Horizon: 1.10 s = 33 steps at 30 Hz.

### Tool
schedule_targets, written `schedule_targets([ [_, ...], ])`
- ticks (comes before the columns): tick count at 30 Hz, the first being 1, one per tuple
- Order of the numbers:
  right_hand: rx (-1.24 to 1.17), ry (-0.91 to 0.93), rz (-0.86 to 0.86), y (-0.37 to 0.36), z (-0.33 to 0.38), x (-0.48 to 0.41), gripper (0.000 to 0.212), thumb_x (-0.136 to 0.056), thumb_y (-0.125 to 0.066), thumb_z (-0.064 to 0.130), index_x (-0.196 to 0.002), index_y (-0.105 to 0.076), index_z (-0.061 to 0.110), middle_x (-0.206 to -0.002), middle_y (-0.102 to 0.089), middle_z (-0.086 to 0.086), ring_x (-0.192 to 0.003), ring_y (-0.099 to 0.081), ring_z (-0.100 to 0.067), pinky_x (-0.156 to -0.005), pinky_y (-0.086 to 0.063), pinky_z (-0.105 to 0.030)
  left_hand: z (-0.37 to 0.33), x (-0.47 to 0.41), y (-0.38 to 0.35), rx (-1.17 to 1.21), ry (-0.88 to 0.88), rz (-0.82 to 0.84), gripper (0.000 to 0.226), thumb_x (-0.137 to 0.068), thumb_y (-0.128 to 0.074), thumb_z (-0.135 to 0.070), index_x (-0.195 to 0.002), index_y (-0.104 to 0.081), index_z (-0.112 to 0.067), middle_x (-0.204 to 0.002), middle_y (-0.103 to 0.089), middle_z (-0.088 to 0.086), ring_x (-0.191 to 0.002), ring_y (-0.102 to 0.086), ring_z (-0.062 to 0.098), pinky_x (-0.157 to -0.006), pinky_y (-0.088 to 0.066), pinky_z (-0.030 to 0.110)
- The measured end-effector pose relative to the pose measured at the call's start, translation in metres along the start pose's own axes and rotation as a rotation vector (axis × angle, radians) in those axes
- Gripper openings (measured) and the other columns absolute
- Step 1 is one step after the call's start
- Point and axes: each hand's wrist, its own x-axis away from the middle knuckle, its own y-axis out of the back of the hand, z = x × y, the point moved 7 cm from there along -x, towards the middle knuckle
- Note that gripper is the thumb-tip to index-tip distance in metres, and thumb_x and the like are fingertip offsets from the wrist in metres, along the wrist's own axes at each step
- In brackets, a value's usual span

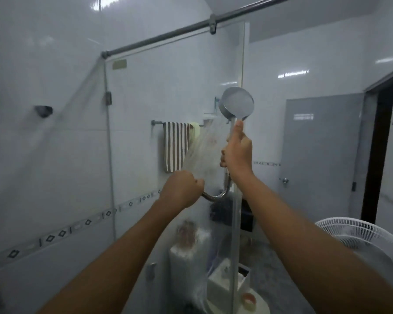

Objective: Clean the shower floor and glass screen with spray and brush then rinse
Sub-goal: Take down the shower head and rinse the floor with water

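Note:
My right hand [237,152] grips the handle of a round chrome shower head [236,103], held up at head height with the thumb along the stem. Water sprays from it down and to the left onto the glass screen [157,98]. My left hand [182,189] is curled round the metal shower hose [216,196], which loops below the handle. Running water blurs the lower part of the glass. The shower floor is out of view.
A metal rail [168,35] tops the glass screen. Behind the glass hang a striped towel [176,146] on a bar and stands a white toilet [191,257]. A white fan [363,239] stands at the right, a grey door [322,155] beyond it.

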Motion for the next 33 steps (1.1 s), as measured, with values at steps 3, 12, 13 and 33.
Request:
schedule_targets([
  [3,-0.038,0.046,0.002,-0.006,0.017,-0.026,0.056,-0.100,-0.028,0.065,-0.076,-0.041,0.016,-0.061,-0.039,-0.008,-0.043,-0.040,-0.018,-0.038,-0.037,-0.026,-0.010,-0.023,0.017,-0.012,0.002,-0.046,0.037,-0.097,-0.049,-0.028,-0.070,-0.055,-0.004,-0.065,-0.051,0.007,-0.066,-0.050,0.024,-0.054,-0.040,0.030],
  [12,-0.157,0.179,-0.014,-0.039,0.051,-0.101,0.061,-0.091,-0.029,0.075,-0.068,-0.041,0.020,-0.056,-0.039,-0.004,-0.048,-0.040,-0.019,-0.050,-0.035,-0.033,-0.015,-0.085,0.060,-0.025,0.080,-0.228,0.036,-0.097,-0.049,-0.032,-0.069,-0.053,-0.010,-0.064,-0.047,0.001,-0.064,-0.050,0.022,-0.060,-0.039,0.030],
  [13,-0.176,0.191,-0.011,-0.044,0.055,-0.108,0.060,-0.093,-0.029,0.073,-0.068,-0.040,0.019,-0.055,-0.038,-0.003,-0.046,-0.039,-0.019,-0.049,-0.035,-0.033,-0.014,-0.091,0.064,-0.038,0.100,-0.239,0.034,-0.097,-0.048,-0.036,-0.077,-0.056,-0.010,-0.067,-0.048,0.000,-0.071,-0.052,0.024,-0.065,-0.041,0.031],
  [33,-0.331,0.216,0.241,-0.170,0.077,-0.153,0.061,-0.096,-0.022,0.071,-0.076,-0.052,0.023,-0.068,-0.058,-0.004,-0.067,-0.063,-0.031,-0.068,-0.058,-0.059,0.029,-0.112,0.140,-0.142,0.327,-0.528,0.035,-0.091,-0.049,-0.023,-0.062,-0.039,-0.006,-0.066,-0.047,0.009,-0.058,-0.040,0.023,-0.051,-0.029,0.031],
])
